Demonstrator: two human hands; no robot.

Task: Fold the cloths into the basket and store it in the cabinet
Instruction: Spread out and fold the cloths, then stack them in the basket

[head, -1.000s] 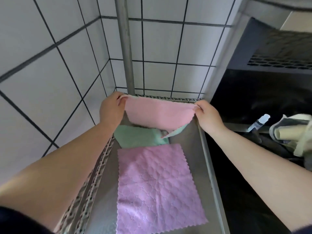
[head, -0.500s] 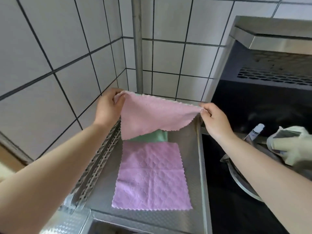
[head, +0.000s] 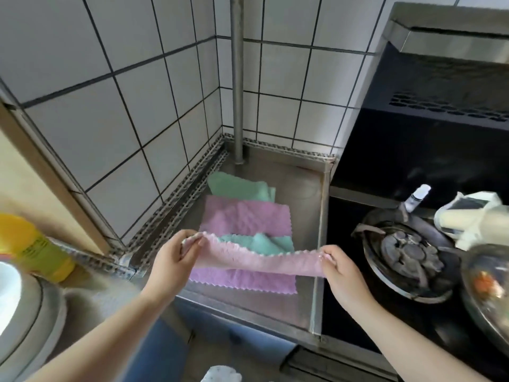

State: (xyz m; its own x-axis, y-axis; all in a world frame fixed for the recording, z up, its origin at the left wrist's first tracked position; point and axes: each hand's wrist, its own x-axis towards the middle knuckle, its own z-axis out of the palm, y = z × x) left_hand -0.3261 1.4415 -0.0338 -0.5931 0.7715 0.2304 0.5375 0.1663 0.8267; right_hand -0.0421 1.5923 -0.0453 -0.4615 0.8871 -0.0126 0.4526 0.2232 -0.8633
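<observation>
Left hand (head: 173,253) and right hand (head: 340,267) each have fingers pinched shut on a top corner of the pink cloth (head: 259,261), which is stretched between them just above the front of the steel counter (head: 308,194); the cloth's back face looks teal, though the blur makes that uncertain. A purple cloth (head: 245,219) lies flat on the counter under and behind it, with a green cloth (head: 239,187) partly tucked beneath its far edge near the vertical pipe (head: 237,78) in the tiled corner. A gas burner (head: 407,252) sits to the right and a yellow bottle (head: 30,246) at far left; no basket or cabinet can be made out.
</observation>
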